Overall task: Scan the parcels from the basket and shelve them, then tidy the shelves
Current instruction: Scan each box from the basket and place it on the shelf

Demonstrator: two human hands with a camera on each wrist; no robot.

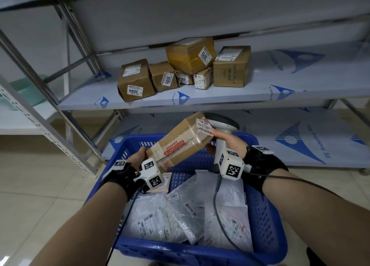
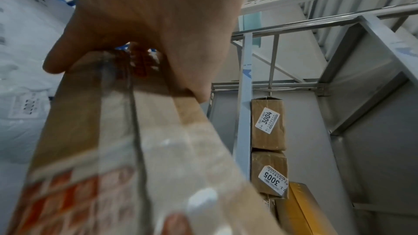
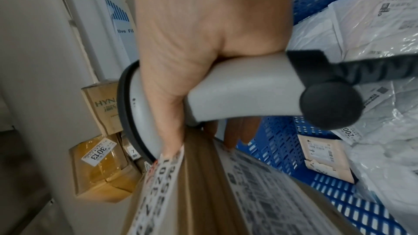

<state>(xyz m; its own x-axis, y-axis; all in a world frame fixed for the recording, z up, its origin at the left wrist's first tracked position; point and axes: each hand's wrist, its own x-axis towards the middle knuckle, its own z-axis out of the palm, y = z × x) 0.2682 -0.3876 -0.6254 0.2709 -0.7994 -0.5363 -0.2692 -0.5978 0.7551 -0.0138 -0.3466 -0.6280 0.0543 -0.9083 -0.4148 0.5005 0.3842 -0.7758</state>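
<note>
A brown taped cardboard parcel (image 1: 180, 143) is held tilted above the blue basket (image 1: 266, 215). My left hand (image 1: 138, 156) grips its near end, thumb on top (image 2: 158, 24) of the parcel (image 2: 135, 149). My right hand (image 1: 228, 139) is curled round the handle of a grey scanner (image 1: 222, 123) at the parcel's far end. Its thumb presses a white label (image 1: 204, 126) reading 46-2-3201 onto that end. In the right wrist view the hand (image 3: 203, 33) wraps the scanner (image 3: 237, 92), with the label (image 3: 158, 185) and parcel (image 3: 203, 194) just below.
Several white poly mailers (image 1: 180, 215) fill the basket. On the middle shelf (image 1: 300, 85) stand brown boxes labelled 3004 (image 1: 136, 79), 3005 (image 1: 163, 76) and 3013 (image 1: 190, 53), plus a taller box (image 1: 232, 67). The bottom shelf (image 1: 300, 141) lies behind the basket. The scanner cable (image 1: 217, 205) hangs into the basket.
</note>
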